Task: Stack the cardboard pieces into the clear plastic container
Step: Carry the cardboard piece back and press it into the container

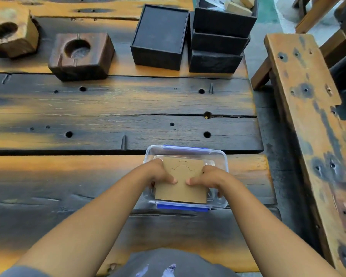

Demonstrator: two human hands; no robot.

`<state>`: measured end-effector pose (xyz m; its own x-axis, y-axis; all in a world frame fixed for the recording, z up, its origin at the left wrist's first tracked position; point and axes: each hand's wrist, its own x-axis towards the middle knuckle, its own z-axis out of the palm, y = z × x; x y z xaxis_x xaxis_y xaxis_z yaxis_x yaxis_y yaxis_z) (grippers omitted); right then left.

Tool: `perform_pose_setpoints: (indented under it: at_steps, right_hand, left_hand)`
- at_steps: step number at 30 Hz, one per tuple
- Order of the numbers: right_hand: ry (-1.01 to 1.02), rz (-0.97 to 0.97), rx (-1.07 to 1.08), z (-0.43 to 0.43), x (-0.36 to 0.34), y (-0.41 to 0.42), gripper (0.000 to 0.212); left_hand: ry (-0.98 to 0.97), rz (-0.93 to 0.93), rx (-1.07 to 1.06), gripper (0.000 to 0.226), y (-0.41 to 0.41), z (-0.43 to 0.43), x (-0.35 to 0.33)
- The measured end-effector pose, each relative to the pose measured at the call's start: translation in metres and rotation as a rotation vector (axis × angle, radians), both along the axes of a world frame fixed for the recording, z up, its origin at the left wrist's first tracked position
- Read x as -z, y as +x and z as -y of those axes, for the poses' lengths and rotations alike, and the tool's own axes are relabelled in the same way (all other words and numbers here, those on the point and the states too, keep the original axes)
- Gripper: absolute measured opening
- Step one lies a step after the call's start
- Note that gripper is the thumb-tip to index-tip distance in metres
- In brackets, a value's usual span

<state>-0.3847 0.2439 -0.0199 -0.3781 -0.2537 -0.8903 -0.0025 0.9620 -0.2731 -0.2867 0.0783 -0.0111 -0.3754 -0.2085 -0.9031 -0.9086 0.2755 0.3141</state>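
bare table [108,108] ahead of clear plastic container [224,162], black boxes [160,37] and wooden blocks [82,54] well beyond, bench [308,116] right

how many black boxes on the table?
4. One open black box stands alone at the far side; three more sit stacked right of it: top, middle, bottom. Others may be hidden behind the stack.
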Motion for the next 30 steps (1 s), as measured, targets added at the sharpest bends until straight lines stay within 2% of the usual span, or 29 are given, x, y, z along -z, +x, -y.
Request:
perform_pose_setpoints:
  at_steps: [2, 4, 9, 14, 18, 22, 26, 30]
  right_hand:
    - [0.029, 0.041, -0.022, 0.001, 0.001, -0.006, 0.081]
    - [0.056, 0.068, -0.057, 0.002, 0.000, -0.009, 0.088]
    - [0.006, 0.173, -0.013, -0.008, 0.000, -0.015, 0.082]
    - [-0.029, 0.121, -0.007, -0.015, 0.007, -0.016, 0.080]
    - [-0.039, 0.062, -0.058, -0.009, 0.007, -0.026, 0.086]
    - [-0.056, 0.023, -0.168, -0.001, 0.005, -0.037, 0.081]
    - [-0.033, 0.006, -0.245, 0.000, 0.011, -0.039, 0.091]
    - [0.003, -0.026, -0.367, 0.000, 0.016, -0.043, 0.106]
  left_hand:
    - [0.068, 0.060, 0.021, 0.071, -0.005, 0.004, 0.000]
    - [0.098, 0.110, 0.069, 0.077, -0.006, 0.007, 0.003]
    - [0.111, 0.131, 0.203, 0.078, -0.002, 0.009, 0.014]
    - [0.306, 0.089, 0.055, 0.073, 0.001, 0.018, 0.011]
    - [0.284, 0.088, 0.058, 0.072, -0.006, 0.015, 0.009]
    - [0.181, 0.098, 0.158, 0.079, -0.015, 0.013, 0.011]
    - [0.158, 0.103, 0.178, 0.078, -0.015, 0.016, 0.013]
    - [0.291, 0.142, 0.154, 0.064, -0.011, 0.021, 0.014]
